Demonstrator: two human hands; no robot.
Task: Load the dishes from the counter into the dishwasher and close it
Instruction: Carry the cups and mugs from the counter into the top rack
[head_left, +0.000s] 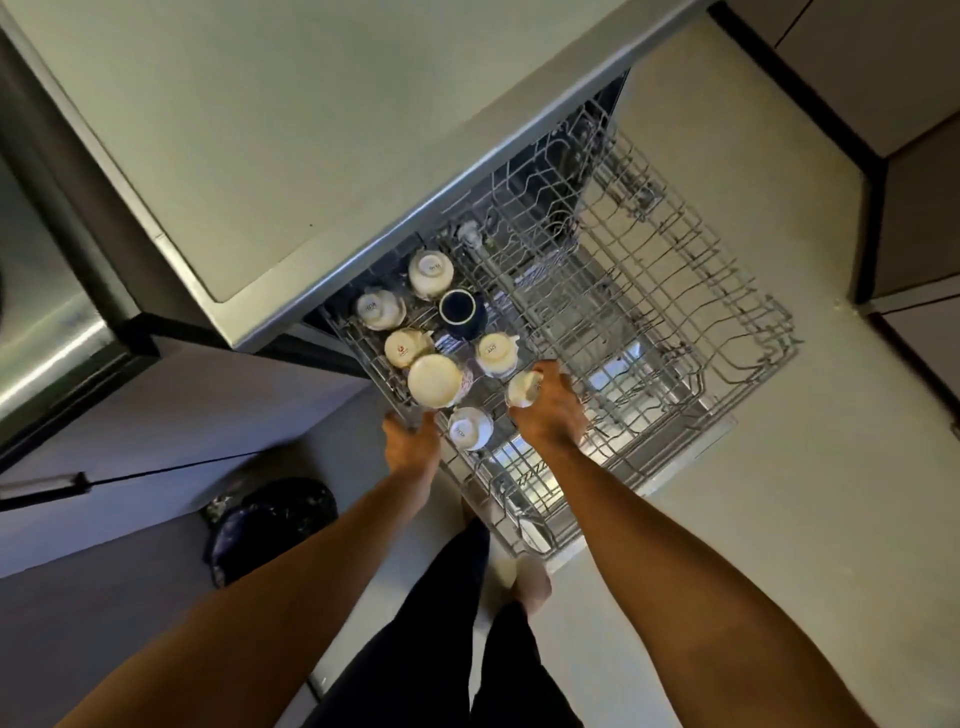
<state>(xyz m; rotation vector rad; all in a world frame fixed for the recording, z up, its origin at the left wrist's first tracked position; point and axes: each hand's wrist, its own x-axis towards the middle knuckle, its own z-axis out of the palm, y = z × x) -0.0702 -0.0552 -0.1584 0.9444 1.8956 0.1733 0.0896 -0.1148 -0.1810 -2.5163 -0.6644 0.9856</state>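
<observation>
Head view looks steeply down onto the open dishwasher (597, 156) in the centre of the frame, tucked under the pale counter (311, 130) that fills the upper left. The right hand (548, 415) has its fingers wrapped round a cream cup (522, 389), mouth down, just over the upper rack (363, 343) — inverted, I judge, so wash water drains out and does not pool. The left hand (413, 441) curls over the near-left rim of that rack, most likely to steady it while the cup goes in; its fingertips drop out of sight beneath the wire. Around the held cup sit other upturned cups (430, 273), a wide cream bowl (434, 379) and a dark blue mug (460, 312), packed into the rack's left part, so the gap beside the right hand looks like the natural slot. To the right spreads the lower rack (701, 291).

Where one rack ends and the other begins is hard to make out — the wires overlap. Whether the cup already touches the tines cannot be told, as the hand covers its far side. The frame cuts off much of the counter, so any dishes left there are unseen. A dark bag (275, 519) at lower left is blurred.
</observation>
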